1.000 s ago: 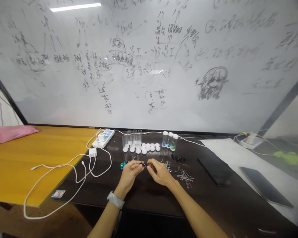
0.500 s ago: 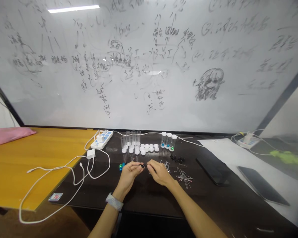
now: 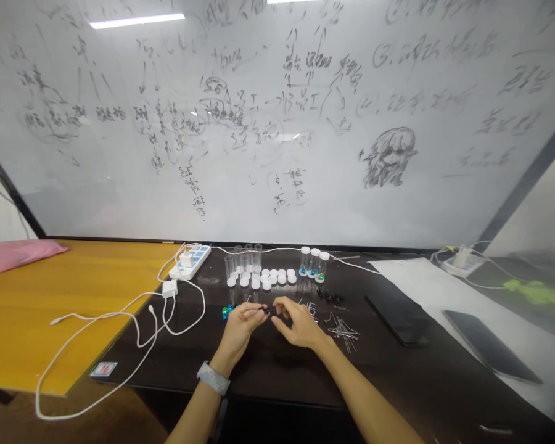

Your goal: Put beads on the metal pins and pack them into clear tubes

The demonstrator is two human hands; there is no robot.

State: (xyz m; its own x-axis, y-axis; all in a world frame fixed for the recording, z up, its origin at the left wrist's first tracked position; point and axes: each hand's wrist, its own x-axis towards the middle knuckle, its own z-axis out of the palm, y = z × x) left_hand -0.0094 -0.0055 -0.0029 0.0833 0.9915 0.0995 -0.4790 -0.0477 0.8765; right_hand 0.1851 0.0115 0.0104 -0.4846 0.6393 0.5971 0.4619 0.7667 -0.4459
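Note:
A small black piece [image 3: 269, 311] is pinched between the thumb and fingertips of my left hand [image 3: 240, 324]; its exact kind is too small to make out. Close to its right end is my right hand [image 3: 298, 325], thumb and forefinger parted around that end; any contact is unclear. Blue and green shiny balls [image 3: 227, 311] lie just left of my left hand. Beyond my right hand are a cluster of black pieces [image 3: 329, 297] and some short bent metal pieces [image 3: 311, 308]. A loose pile of thin metal pins [image 3: 343, 333] lies to its right.
Clear tubes [image 3: 230, 266] and several white caps [image 3: 282, 279] stand at the back, with three capped tubes [image 3: 314, 264] to their right. A power strip [image 3: 190, 261] and white cables [image 3: 141, 327] are on the left. Two dark phone-like slabs [image 3: 395, 319] lie on the right.
My right thumb and forefinger have spread apart at the black piece, showing more of it. My left hand keeps its pinch. The view has shifted slightly.

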